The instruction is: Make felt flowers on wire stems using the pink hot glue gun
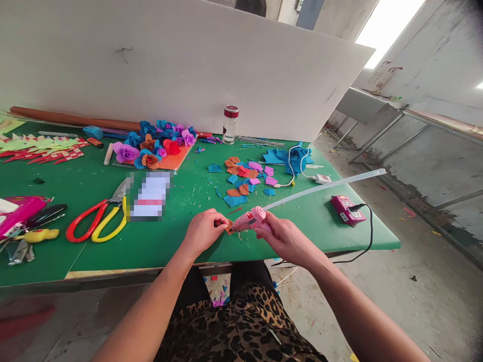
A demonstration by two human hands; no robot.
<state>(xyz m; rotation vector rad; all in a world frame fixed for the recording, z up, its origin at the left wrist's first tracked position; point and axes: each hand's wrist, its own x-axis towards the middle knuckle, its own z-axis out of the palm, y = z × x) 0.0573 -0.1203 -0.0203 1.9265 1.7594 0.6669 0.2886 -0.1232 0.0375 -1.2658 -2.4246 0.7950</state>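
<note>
My right hand [281, 235] is wrapped round a pink hot glue gun [249, 219], from whose back a long clear glue stick [324, 187] juts up to the right. The gun's nozzle points left, at a small brown paper piece [229, 227]. Thumb and fingers of my left hand [207, 229] pinch that piece close above the green table. Whether the nozzle touches the paper, I cannot tell. Beyond my hands lie loose cut petals [241, 176] in blue, brown, pink and red.
Finished paper flowers [158, 143] sit at the back left. Red-and-yellow-handled scissors [101, 216] lie left of my hands. A glass bottle [230, 124] stands by the white board [181, 75]. At the right are a power socket [347, 210] with a black cord and a white cable [298, 163].
</note>
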